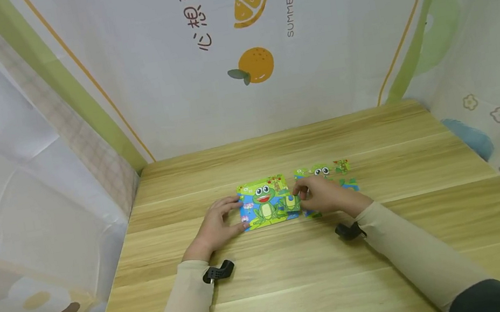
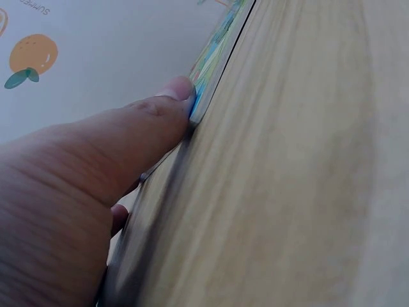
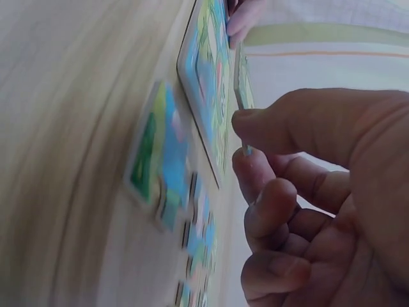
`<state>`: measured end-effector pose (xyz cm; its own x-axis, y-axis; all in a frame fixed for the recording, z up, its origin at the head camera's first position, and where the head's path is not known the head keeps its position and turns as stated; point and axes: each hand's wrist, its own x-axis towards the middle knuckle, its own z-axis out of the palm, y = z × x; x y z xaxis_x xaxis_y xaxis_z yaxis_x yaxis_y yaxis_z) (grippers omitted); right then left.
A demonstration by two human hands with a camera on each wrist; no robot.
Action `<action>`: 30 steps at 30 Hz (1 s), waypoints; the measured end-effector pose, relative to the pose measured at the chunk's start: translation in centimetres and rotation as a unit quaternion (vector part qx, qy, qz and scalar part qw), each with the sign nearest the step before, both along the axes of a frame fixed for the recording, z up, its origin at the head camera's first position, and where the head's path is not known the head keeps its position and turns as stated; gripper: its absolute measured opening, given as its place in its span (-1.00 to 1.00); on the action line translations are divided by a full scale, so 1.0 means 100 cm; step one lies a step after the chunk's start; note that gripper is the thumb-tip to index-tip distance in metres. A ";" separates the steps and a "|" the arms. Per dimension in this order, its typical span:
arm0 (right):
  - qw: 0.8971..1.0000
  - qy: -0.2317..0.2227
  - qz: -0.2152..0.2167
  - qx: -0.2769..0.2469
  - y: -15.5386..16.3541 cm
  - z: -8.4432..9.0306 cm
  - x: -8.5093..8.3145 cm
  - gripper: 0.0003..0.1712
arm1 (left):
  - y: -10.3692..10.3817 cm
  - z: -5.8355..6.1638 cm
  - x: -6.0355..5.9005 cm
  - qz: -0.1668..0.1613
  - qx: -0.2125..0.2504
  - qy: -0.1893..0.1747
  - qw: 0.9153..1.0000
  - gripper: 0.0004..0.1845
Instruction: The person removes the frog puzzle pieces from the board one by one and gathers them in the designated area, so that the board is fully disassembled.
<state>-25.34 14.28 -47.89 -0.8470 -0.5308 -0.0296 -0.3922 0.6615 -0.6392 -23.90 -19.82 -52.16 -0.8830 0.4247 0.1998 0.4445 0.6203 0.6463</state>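
A frog puzzle board (image 1: 266,212) lies flat on the wooden table, printed with a green frog on blue. My left hand (image 1: 217,225) rests at the board's left side, thumb and fingers spread along its edge; in the left wrist view the thumb (image 2: 147,131) touches a corner. With thumb and index finger, my right hand (image 1: 322,194) pinches a puzzle piece (image 1: 291,203) with a green and yellow pattern, tilted over the board's right part. The right wrist view shows that piece (image 3: 243,80) nearly edge-on, raised above the board (image 3: 203,77).
Loose puzzle pieces (image 1: 321,171) lie right of the board, partly hidden by my right hand. In the right wrist view a corner piece (image 3: 156,150) lies beside the board. The wooden table (image 1: 270,283) extends toward me, and a printed white curtain (image 1: 325,73) hangs behind it.
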 end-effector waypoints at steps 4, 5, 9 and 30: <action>1.000 0.012 -0.005 0.002 0.012 -0.001 0.000 -0.75 | -0.001 -0.001 -0.001 0.000 -0.003 0.000 1.000 -0.34; 1.000 0.013 -0.010 0.004 0.015 -0.001 0.000 -0.75 | -0.001 -0.001 -0.001 0.000 -0.004 0.000 1.000 -0.34; 1.000 0.009 -0.022 0.017 0.027 0.001 0.002 -0.76 | -0.001 -0.001 -0.001 -0.002 -0.002 0.001 1.000 -0.33; 0.999 -0.008 -0.032 -0.002 0.084 0.001 0.012 -0.76 | -0.001 -0.001 -0.001 0.001 -0.003 0.000 1.000 -0.35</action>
